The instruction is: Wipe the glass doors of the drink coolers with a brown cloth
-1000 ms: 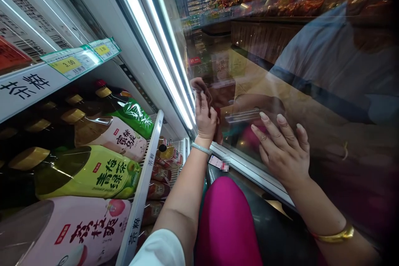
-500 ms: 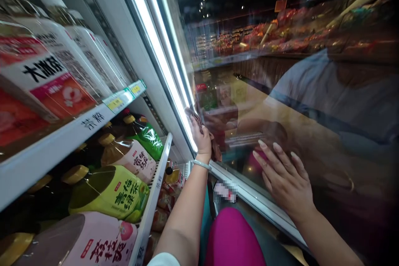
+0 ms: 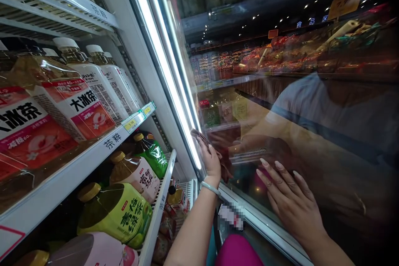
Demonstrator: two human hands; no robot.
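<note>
A crumpled brown cloth [image 3: 225, 168] lies against the glass door [image 3: 280, 133] near its lit left edge. My left hand [image 3: 210, 160], with a pale bangle at the wrist, presses on the cloth, its fingers bent around the near side. To the right, my right hand [image 3: 294, 201] rests on the glass with its fingers spread and nothing in it. The glass reflects a person in a light shirt and store displays.
Shelves on the left hold several tea bottles [image 3: 118, 212] behind a white shelf edge [image 3: 109, 143]. A bright light strip [image 3: 168, 70] runs along the door's side. A magenta-clad knee [image 3: 238, 251] is below, near the door's bottom frame [image 3: 264, 220].
The view has shifted, showing more of the upper shelves. My left hand and the cloth appear slightly lower and farther right in view. My right hand remains spread on the glass.
</note>
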